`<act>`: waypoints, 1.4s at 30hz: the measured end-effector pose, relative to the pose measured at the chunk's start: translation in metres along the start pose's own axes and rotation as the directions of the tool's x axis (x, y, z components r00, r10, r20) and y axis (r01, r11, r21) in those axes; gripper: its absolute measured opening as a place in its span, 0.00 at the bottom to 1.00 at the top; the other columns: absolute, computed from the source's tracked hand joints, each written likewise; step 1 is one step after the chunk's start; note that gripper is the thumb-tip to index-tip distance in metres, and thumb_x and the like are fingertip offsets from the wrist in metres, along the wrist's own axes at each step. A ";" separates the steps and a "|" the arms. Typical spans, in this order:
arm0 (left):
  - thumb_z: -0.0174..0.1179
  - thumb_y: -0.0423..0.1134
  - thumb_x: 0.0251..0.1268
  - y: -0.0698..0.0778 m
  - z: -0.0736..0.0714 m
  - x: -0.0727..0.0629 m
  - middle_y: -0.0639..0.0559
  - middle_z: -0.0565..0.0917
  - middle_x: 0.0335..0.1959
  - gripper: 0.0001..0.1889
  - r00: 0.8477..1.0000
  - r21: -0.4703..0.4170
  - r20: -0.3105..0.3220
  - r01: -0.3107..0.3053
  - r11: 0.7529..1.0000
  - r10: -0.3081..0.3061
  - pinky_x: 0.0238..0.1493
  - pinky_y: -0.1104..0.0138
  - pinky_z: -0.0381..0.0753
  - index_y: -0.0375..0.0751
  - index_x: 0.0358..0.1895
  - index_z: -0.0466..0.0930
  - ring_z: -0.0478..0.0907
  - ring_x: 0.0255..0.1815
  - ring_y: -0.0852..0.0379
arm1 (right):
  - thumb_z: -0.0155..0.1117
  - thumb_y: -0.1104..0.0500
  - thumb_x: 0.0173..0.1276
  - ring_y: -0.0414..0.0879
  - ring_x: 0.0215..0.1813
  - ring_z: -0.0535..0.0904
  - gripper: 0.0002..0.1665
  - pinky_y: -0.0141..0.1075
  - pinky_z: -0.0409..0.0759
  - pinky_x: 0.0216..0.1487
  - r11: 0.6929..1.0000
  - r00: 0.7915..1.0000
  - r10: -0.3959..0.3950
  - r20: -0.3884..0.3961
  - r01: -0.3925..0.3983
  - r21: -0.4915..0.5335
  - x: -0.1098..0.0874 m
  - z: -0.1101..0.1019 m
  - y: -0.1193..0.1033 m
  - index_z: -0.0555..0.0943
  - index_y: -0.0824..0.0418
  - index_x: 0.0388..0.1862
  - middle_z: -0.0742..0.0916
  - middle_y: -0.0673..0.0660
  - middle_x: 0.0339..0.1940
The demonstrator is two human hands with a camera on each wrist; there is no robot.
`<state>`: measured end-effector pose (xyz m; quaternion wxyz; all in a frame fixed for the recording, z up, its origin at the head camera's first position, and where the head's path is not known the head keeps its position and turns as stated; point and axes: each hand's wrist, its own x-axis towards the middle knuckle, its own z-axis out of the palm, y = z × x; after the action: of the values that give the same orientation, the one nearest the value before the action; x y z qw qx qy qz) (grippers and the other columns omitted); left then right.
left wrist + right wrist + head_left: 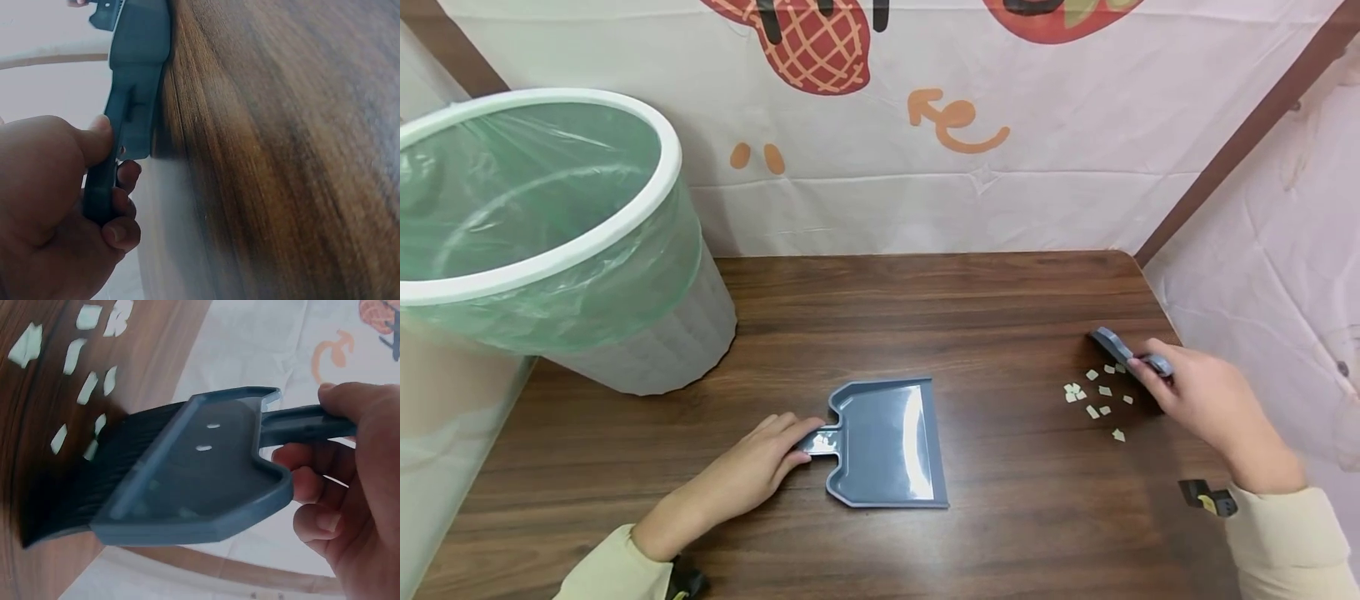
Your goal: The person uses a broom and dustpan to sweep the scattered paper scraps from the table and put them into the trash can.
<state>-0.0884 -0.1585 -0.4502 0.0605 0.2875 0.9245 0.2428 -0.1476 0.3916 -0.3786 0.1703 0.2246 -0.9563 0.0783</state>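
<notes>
My left hand (767,462) grips the short handle of a blue-grey dustpan (880,446), which lies on the wooden table with its wide lip facing right. In the left wrist view the thumb (99,134) is on one side of the handle and the fingertips curl round the other. At the right side of the table my right hand (1213,396) holds a matching hand brush (206,469) by its handle. The brush's dark bristles (112,469) come down right beside several small pale paper scraps (1092,410) scattered on the wood.
A tall light bin (662,350) with a white rim and a green bag liner (572,308) stands at the left. Behind the table (925,308) hangs a white printed cloth (865,208), and more pale cloth (1270,250) hangs along the right edge.
</notes>
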 end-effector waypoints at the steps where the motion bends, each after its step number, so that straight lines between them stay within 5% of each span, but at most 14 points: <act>1: 0.61 0.36 0.74 0.000 -0.001 0.000 0.57 0.79 0.49 0.21 1.000 0.001 0.001 0.001 1.000 -0.001 0.52 0.58 0.78 0.40 0.68 0.75 0.74 0.50 0.59 | 0.68 0.59 0.67 0.46 0.21 0.71 0.06 0.50 0.70 0.20 1.000 1.000 -0.013 0.000 0.013 0.005 0.000 -0.001 -0.003 0.78 0.54 0.38 0.79 0.48 0.20; 17: 0.60 0.36 0.75 0.003 -0.002 -0.001 0.56 0.79 0.49 0.21 1.000 0.004 0.017 0.021 1.000 -0.021 0.53 0.58 0.79 0.40 0.68 0.75 0.74 0.50 0.59 | 0.66 0.58 0.71 0.31 0.23 0.66 0.02 0.33 0.68 0.22 0.980 0.990 -0.142 -0.016 0.143 0.137 0.000 -0.015 -0.050 0.81 0.51 0.39 0.77 0.38 0.22; 23: 0.60 0.37 0.75 0.003 -0.002 -0.001 0.56 0.79 0.49 0.21 0.999 0.006 0.021 0.030 1.000 -0.030 0.54 0.58 0.79 0.40 0.68 0.75 0.74 0.51 0.59 | 0.66 0.64 0.65 0.38 0.22 0.73 0.06 0.39 0.73 0.22 0.989 0.994 -0.041 -0.103 0.055 0.140 0.002 -0.021 -0.051 0.84 0.58 0.40 0.86 0.49 0.26; 26: 0.60 0.36 0.75 0.004 -0.003 -0.001 0.56 0.78 0.48 0.21 0.999 0.005 0.019 0.026 1.000 -0.026 0.53 0.58 0.79 0.40 0.68 0.75 0.74 0.50 0.59 | 0.61 0.63 0.65 0.46 0.15 0.70 0.04 0.46 0.68 0.16 0.997 0.984 0.037 -0.174 -0.024 0.074 0.004 -0.019 -0.052 0.80 0.63 0.33 0.80 0.52 0.15; 31: 0.60 0.38 0.76 0.005 -0.005 -0.001 0.58 0.78 0.47 0.22 0.998 0.007 0.035 0.045 0.999 -0.045 0.52 0.58 0.78 0.42 0.69 0.75 0.73 0.50 0.60 | 0.53 0.60 0.66 0.55 0.09 0.60 0.16 0.52 0.58 0.10 0.981 0.956 0.178 -0.234 -0.190 -0.031 0.005 -0.007 -0.057 0.64 0.59 0.19 0.62 0.49 0.07; 35: 0.60 0.38 0.75 0.006 -0.005 0.000 0.57 0.78 0.46 0.22 0.998 0.009 0.033 0.046 0.999 -0.046 0.52 0.58 0.79 0.42 0.69 0.75 0.74 0.49 0.59 | 0.53 0.61 0.63 0.56 0.10 0.59 0.16 0.53 0.58 0.09 0.955 0.936 0.285 -0.204 -0.297 -0.026 0.007 0.005 -0.067 0.61 0.57 0.17 0.62 0.51 0.06; 42: 0.61 0.37 0.74 0.006 -0.007 -0.002 0.57 0.78 0.46 0.22 0.999 0.014 0.018 0.032 0.999 -0.032 0.52 0.57 0.78 0.43 0.69 0.75 0.74 0.49 0.58 | 0.58 0.62 0.60 0.62 0.12 0.65 0.12 0.57 0.64 0.13 0.939 0.932 0.345 -0.112 -0.342 0.038 0.031 0.024 -0.095 0.66 0.60 0.22 0.69 0.57 0.08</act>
<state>-0.0857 -0.1578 -0.4411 0.0708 0.2751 0.9301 0.2326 -0.1374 0.2891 -0.3829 0.2077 0.0506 -0.9684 0.1285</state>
